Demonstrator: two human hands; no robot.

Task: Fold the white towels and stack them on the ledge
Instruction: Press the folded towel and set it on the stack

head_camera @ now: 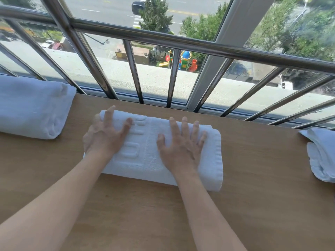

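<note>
A folded white towel (145, 160) with raised woven lettering lies across the middle of the wooden ledge (126, 214). My left hand (107, 133) presses flat on its left end, fingers spread. My right hand (181, 142) lies flat on its right half, fingers straight and spread. A larger folded white towel (30, 107) sits on the ledge at the far left. Another white towel (320, 154), loosely bunched, lies at the right edge and is partly cut off by the frame.
A metal railing (181, 44) with upright bars runs along the far side of the ledge, in front of a window onto a street and playground far below. Bare wood lies between the towels and toward me.
</note>
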